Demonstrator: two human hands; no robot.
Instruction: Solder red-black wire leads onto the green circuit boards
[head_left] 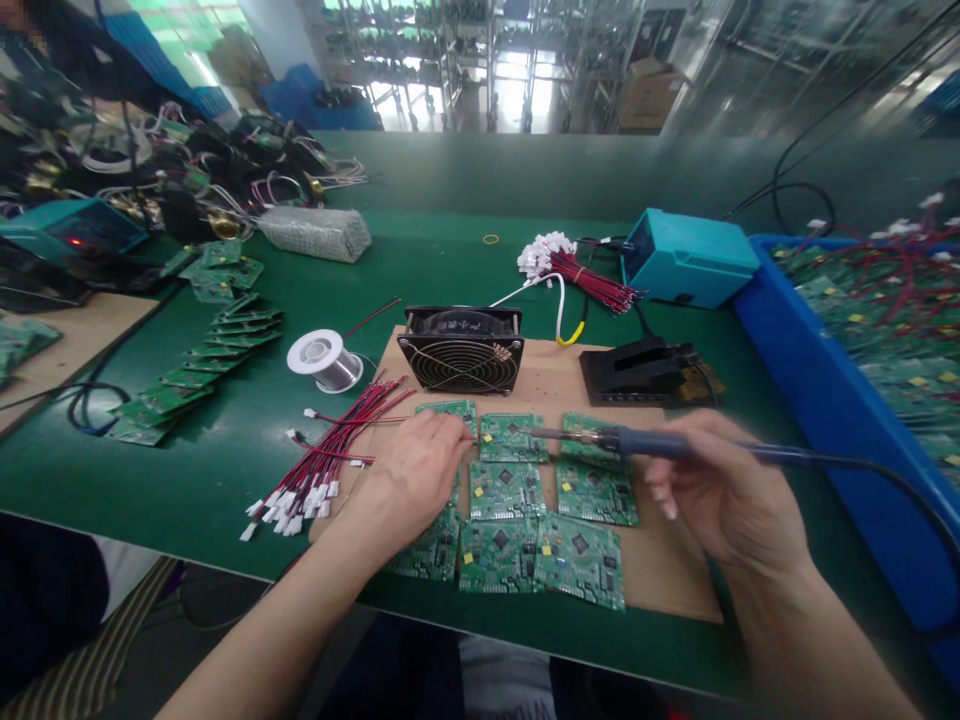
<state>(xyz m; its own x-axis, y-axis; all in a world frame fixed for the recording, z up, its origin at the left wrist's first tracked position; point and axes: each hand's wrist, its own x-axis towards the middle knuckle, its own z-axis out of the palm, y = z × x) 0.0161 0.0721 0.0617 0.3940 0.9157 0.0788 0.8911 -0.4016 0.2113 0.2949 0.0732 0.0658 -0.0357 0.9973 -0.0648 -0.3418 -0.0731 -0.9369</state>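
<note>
My right hand (pixel 724 490) is closed around a blue-handled soldering iron (pixel 675 447), its metal tip pointing left over the green circuit boards (pixel 510 490). The boards lie in a grid on a brown board (pixel 675 570). My left hand (pixel 420 465) rests on the left boards with fingers pinched near the top board's edge, beside a red and black wire; what it pinches is too small to name. A bundle of red and black wires with white connectors (pixel 315 470) lies just left of that hand.
A small black fan (pixel 461 350), a solder spool (pixel 326 360) and a black iron stand (pixel 637 370) sit behind the boards. A teal soldering station (pixel 686 258) and more wires (pixel 577 270) are farther back. A blue bin of boards (pixel 825 400) is at right, and fanned boards (pixel 202 365) at left.
</note>
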